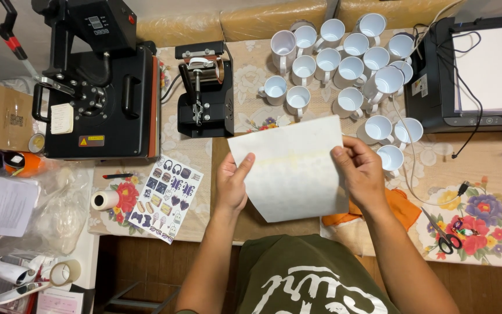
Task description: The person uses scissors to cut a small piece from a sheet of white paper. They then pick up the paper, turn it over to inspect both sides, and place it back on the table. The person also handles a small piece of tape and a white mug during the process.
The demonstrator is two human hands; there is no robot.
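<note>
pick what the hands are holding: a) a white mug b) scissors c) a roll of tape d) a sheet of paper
d: both the left hand and right hand grip the edges of the sheet of paper, while the mugs, scissors and tape roll lie untouched on the table.

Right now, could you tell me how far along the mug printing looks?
Early. A printed sheet of small designs lies ready. The left hand and right hand hold a pale sheet. The white mugs look blank, and the mug press holds none.
</note>
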